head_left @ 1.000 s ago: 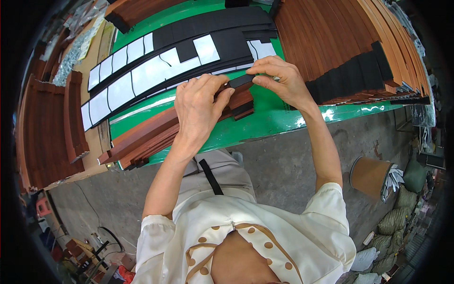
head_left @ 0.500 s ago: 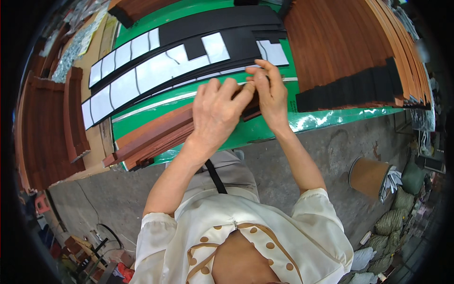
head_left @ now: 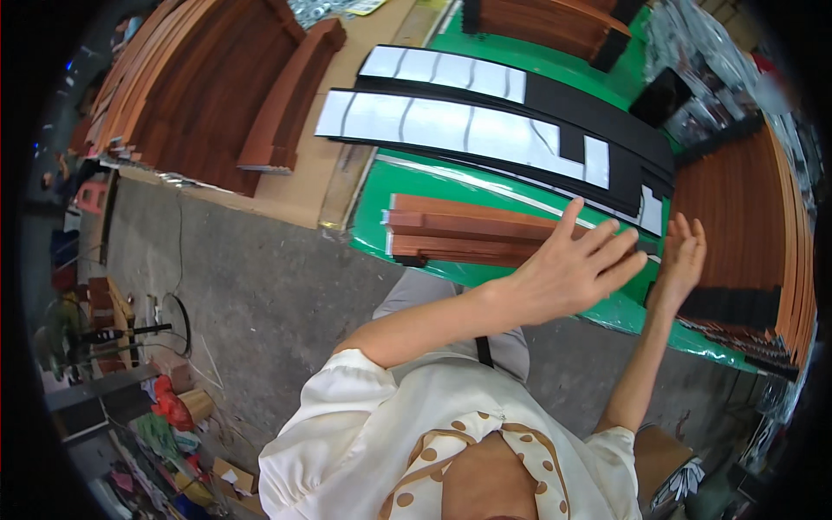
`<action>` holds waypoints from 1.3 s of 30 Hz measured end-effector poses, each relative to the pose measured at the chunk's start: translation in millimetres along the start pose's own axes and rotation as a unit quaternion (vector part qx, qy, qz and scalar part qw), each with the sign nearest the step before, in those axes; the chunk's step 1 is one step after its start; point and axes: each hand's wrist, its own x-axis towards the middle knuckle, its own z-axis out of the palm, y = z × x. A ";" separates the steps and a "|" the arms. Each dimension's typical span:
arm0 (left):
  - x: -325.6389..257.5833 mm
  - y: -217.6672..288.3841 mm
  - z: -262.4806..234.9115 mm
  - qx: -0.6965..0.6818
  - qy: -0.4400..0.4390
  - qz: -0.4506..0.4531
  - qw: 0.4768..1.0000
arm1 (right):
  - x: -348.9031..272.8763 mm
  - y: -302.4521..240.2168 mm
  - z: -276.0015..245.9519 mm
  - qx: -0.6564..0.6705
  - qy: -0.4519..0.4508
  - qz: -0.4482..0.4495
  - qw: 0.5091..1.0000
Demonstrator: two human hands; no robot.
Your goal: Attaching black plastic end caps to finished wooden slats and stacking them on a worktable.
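Note:
Reddish-brown wooden-looking strips (head_left: 468, 227) lie in a small stack along the near edge of the green table surface (head_left: 368, 227). Over their right end is my left hand (head_left: 576, 270), fingers spread, with no object seen in it. My right hand (head_left: 682, 264) stands just beyond that end, its fingers stretched upward and slightly curved, nothing visible in its grasp. Behind both hands, flat black strips (head_left: 598, 113) are laid out in layers, partly covered by glossy white pieces (head_left: 438, 121). My left hand hides part of the wooden strips' right end.
A large stack of brown strips (head_left: 728, 208) with black ends stands at the right. More brown strips (head_left: 204, 87) fill the left, beside one separate piece (head_left: 295, 100) on cardboard. Brown bundles (head_left: 546, 22) sit at the back. A fan (head_left: 78, 334) stands on the floor at left.
My hands were close together with fingers bent at the strips' right end; now they are apart and the fingers have opened out. The view has swung, so the table appears shifted and turned.

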 end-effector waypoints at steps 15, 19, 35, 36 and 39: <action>-82.5 -191.5 -130.1 -0.041 -0.113 -0.263 0.957 | 62.3 -46.1 197.0 -0.355 -0.364 -0.074 0.858; -48.2 -228.3 -90.1 0.010 -0.234 -0.127 0.964 | 111.0 10.8 197.9 -0.404 -0.439 -0.297 0.746; -20.8 -293.2 26.4 0.111 -0.392 -0.111 0.906 | 151.9 52.8 245.9 -0.480 -0.545 -0.435 0.532; -20.7 -294.7 27.3 0.111 -0.393 -0.111 0.906 | 156.0 53.7 245.4 -0.477 -0.547 -0.436 0.532; -21.3 -296.4 29.1 0.111 -0.389 -0.114 0.907 | 155.8 47.6 237.2 -0.456 -0.549 -0.414 0.566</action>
